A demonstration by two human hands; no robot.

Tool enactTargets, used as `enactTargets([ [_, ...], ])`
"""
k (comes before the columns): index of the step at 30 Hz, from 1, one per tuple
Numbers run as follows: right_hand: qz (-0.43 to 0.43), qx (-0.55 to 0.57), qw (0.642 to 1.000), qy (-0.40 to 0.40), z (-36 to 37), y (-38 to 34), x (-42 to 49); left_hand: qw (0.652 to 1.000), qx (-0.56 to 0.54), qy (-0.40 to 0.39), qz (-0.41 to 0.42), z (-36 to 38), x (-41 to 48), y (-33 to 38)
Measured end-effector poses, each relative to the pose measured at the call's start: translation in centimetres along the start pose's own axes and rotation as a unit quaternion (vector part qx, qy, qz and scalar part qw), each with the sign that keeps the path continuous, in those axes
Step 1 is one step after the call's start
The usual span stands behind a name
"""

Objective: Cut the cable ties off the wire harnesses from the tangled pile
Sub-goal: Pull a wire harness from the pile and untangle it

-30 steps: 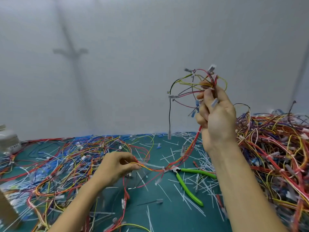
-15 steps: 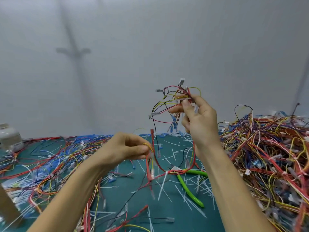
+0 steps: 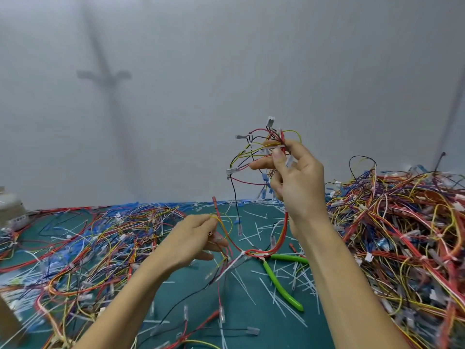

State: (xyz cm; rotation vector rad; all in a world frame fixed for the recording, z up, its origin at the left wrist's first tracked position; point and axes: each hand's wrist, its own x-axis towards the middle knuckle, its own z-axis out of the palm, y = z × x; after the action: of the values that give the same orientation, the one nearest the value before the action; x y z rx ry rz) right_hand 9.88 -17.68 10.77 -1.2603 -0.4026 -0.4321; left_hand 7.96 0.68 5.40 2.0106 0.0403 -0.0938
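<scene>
My right hand (image 3: 297, 180) is raised above the green mat (image 3: 251, 313) and pinches the top of a wire harness (image 3: 251, 157), a loose bunch of red, yellow and black wires with white connectors. The harness hangs down in a red loop to my left hand (image 3: 198, 238), which pinches its lower wires near a white cable tie (image 3: 234, 263). Green-handled cutters (image 3: 281, 283) lie on the mat below the loop, with neither hand on them. A big tangled pile of harnesses (image 3: 402, 235) lies at the right.
A spread of loose wires (image 3: 83, 243) covers the mat's left side. Several cut white tie strips (image 3: 284, 301) litter the middle. A pale container (image 3: 10, 207) stands at the far left. A grey wall rises behind the table.
My right hand came down from its higher position and shifted slightly left with the harness. My left hand rose off the mat and now holds the lower wires higher up.
</scene>
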Motion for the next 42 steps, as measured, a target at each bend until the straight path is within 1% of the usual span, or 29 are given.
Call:
enactTargets([
  [3,0.002,0.003,1.000,-0.001,-0.2,0.0,0.1,0.999,-0.022,-0.003,-0.032,-0.6,-0.3,1.1],
  [4,0.000,0.003,1.000,-0.001,-0.2,0.0,0.1,0.999,0.016,0.006,-0.027,-0.7,-0.6,1.5],
  [5,-0.002,0.000,1.000,-0.001,-0.2,0.0,0.1,0.993,0.110,0.035,-0.001,-1.0,-0.7,1.7],
  [6,-0.005,-0.004,1.000,-0.001,-0.2,0.0,0.1,0.968,0.235,0.077,0.039,-1.4,-0.9,1.9],
  [7,-0.008,-0.006,1.000,-0.001,-0.2,0.0,0.1,0.925,0.351,0.122,0.077,-1.7,-1.3,2.3],
  [8,-0.010,-0.006,1.000,-0.002,-0.1,0.0,0.1,0.886,0.427,0.153,0.098,-1.8,-1.5,2.6],
  [9,-0.012,-0.005,1.000,-0.002,-0.1,0.0,0.1,0.866,0.458,0.167,0.113,-1.8,-1.8,3.0],
  [12,-0.015,0.001,1.000,0.002,0.0,0.1,0.1,0.844,0.467,0.218,0.151,-1.5,-2.0,4.0],
  [14,-0.017,-0.001,1.000,0.004,-0.1,0.2,0.1,0.817,0.487,0.255,0.173,-1.3,-1.7,4.2],
  [15,-0.021,-0.006,1.000,0.006,-0.1,0.3,0.1,0.818,0.485,0.257,0.173,-1.3,-1.2,4.2],
  [16,-0.027,-0.010,1.000,0.009,-0.1,0.3,0.1,0.829,0.479,0.238,0.161,-1.2,-0.7,4.0],
  [17,-0.035,-0.013,0.999,0.012,-0.1,0.4,0.1,0.852,0.464,0.197,0.142,-1.0,0.1,3.7],
  [18,-0.047,-0.016,0.999,0.014,0.0,0.4,0.1,0.881,0.438,0.137,0.119,-0.6,0.9,3.2],
  [20,-0.083,-0.018,0.996,0.014,0.1,0.2,0.0,0.932,0.355,0.000,0.071,1.2,2.3,2.0],
  [21,-0.104,-0.020,0.994,0.012,0.2,0.1,0.0,0.951,0.301,-0.057,0.045,2.3,2.8,1.1],
  [22,-0.128,-0.023,0.991,0.011,0.2,-0.1,0.0,0.965,0.244,-0.094,0.016,3.3,3.2,0.2],
  [23,-0.151,-0.027,0.988,0.013,0.3,-0.3,0.0,0.975,0.192,-0.109,-0.006,4.3,3.5,-0.7],
  [25,-0.189,-0.029,0.981,0.025,0.2,-0.8,0.1,0.992,0.077,-0.094,-0.037,5.2,3.9,-1.7],
  [26,-0.201,-0.025,0.979,0.032,0.0,-1.1,0.2,0.994,0.014,-0.086,-0.059,5.3,4.1,-1.8],
  [27,-0.212,-0.020,0.976,0.041,-0.2,-1.3,0.3,0.994,-0.030,-0.074,-0.081,5.2,4.3,-1.9],
  [28,-0.222,-0.018,0.974,0.048,-0.5,-1.6,0.3,0.994,-0.038,-0.056,-0.089,4.9,4.4,-1.8],
  [30,-0.241,-0.024,0.969,0.059,-1.0,-2.0,0.6,0.997,0.013,-0.012,-0.079,4.2,4.4,-1.8],
  [32,-0.254,-0.025,0.965,0.062,-1.5,-2.4,0.7,0.995,0.051,0.022,-0.087,3.3,4.2,-2.4],
  [34,-0.246,-0.001,0.968,0.054,-1.7,-2.6,0.7,0.988,0.101,0.057,-0.099,1.7,4.2,-3.5],
  [38,-0.209,0.026,0.977,0.026,-1.6,-2.7,0.5,0.965,0.183,0.150,-0.113,-1.9,3.9,-6.7],
  [42,-0.178,0.029,0.983,0.007,-1.3,-2.2,0.3,0.919,0.316,0.196,-0.130,-5.0,3.6,-9.3],
])
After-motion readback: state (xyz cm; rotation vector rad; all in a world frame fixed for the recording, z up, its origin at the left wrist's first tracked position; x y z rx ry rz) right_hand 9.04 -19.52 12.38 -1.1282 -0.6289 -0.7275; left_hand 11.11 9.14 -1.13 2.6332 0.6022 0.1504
